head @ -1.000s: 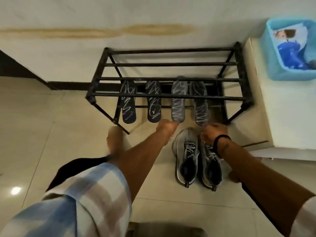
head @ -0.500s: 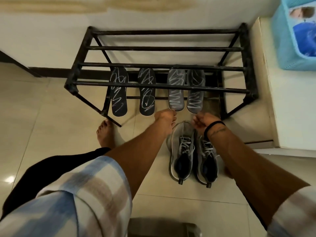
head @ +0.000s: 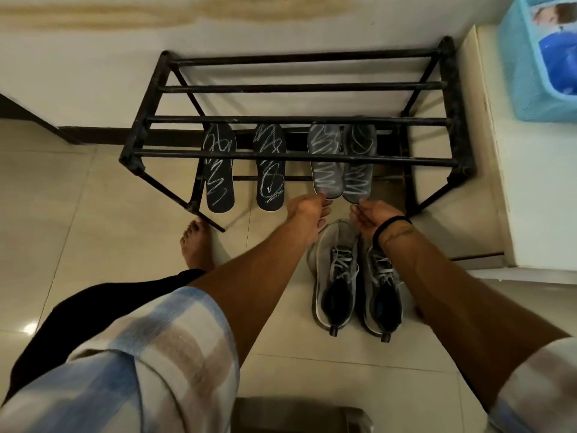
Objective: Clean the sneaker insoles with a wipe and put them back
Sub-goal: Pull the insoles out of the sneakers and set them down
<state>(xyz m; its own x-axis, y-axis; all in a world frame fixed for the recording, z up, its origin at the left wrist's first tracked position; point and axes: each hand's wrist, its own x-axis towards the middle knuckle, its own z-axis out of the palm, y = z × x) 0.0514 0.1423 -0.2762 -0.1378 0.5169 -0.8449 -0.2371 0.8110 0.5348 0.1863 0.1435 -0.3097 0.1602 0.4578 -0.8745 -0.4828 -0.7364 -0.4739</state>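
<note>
Two grey insoles with white scribbles lean against the black shoe rack (head: 293, 158), side by side. My left hand (head: 307, 210) pinches the heel end of the left grey insole (head: 325, 165). My right hand (head: 370, 215) pinches the heel end of the right grey insole (head: 359, 164). Two darker insoles (head: 218, 170) (head: 270, 168) lean on the rack further left, untouched. A pair of grey sneakers (head: 335, 273) (head: 382, 285) stands on the floor just below my hands, openings toward me. No wipe is in view.
A white cabinet (head: 512, 170) stands to the right of the rack, with a light blue basket (head: 527, 67) on top. My bare foot (head: 196, 245) rests on the tiled floor by the rack's front left leg. A grey object (head: 296, 415) shows at the bottom edge.
Both hands have stayed at the heel ends of the two grey insoles, and their fingers now close on them. The camera view has shifted slightly.
</note>
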